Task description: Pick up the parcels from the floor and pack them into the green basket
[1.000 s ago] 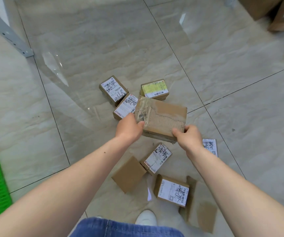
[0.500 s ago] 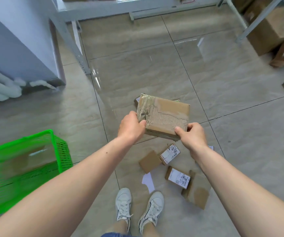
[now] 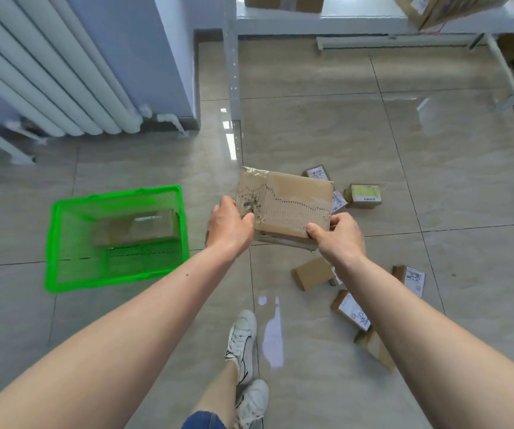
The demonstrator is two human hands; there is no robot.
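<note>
Cardboard box hangs in the air right of the basket, left hand and right hand gripping its near corners. One parcel lies inside the basket; several parcels remain on the floor right of it.

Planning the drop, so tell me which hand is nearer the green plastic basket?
Left. The left hand grips the torn cardboard parcel on its basket-facing edge, just right of the green plastic basket; the right hand holds the far corner.

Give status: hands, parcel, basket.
Left hand and right hand grip torn parcel. Green basket to the left holds one box. Path clear.
</note>
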